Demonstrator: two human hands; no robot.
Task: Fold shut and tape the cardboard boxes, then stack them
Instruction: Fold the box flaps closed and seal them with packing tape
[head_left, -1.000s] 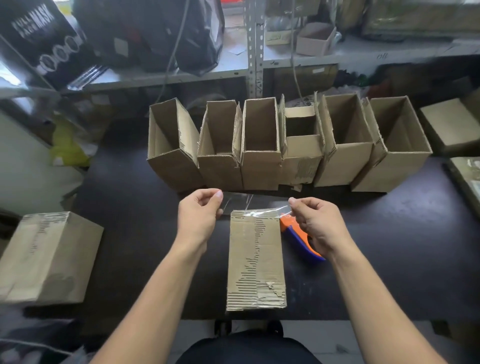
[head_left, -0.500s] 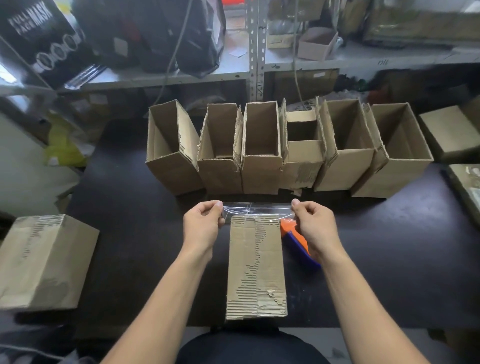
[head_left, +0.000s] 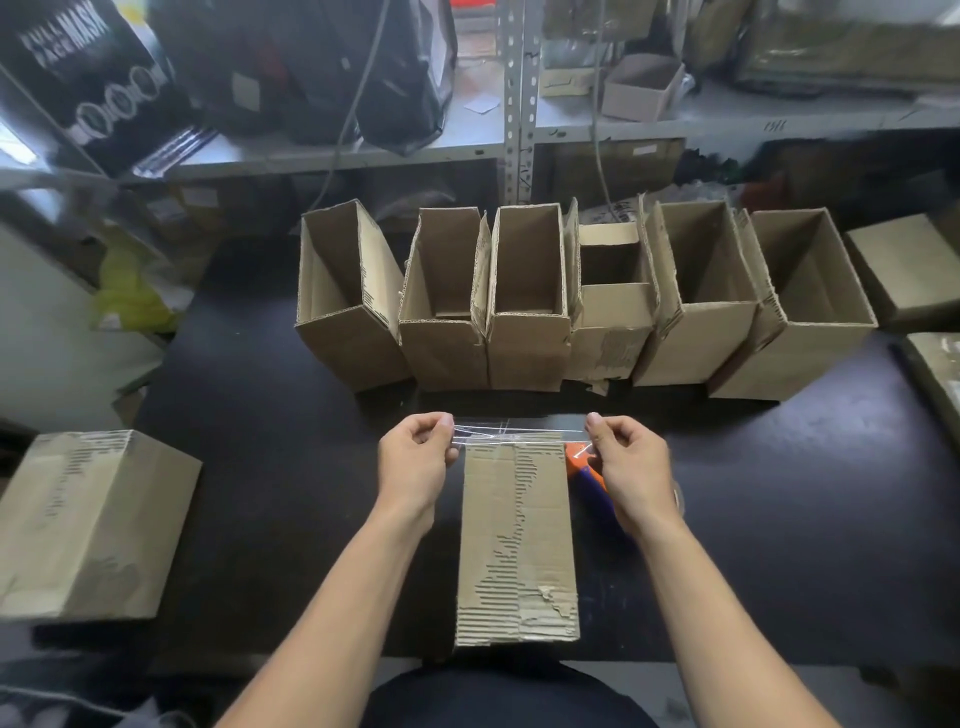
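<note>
A closed, worn cardboard box (head_left: 517, 540) lies lengthwise on the black table in front of me. A strip of clear tape (head_left: 519, 434) is stretched level over the box's far end. My left hand (head_left: 418, 462) pinches the strip's left end and my right hand (head_left: 631, 467) pinches its right end. An orange and blue tape dispenser (head_left: 584, 467) lies just right of the box, mostly hidden behind my right hand.
Several open cardboard boxes (head_left: 524, 296) stand in a row across the table behind the strip. A closed box (head_left: 88, 525) sits at the left table edge, and more closed boxes (head_left: 904, 265) lie at the far right. Metal shelving (head_left: 517, 104) rises behind.
A second ago the tape was slack with only its right end held. Both hands have since pulled it taut and level across the box's far end.
</note>
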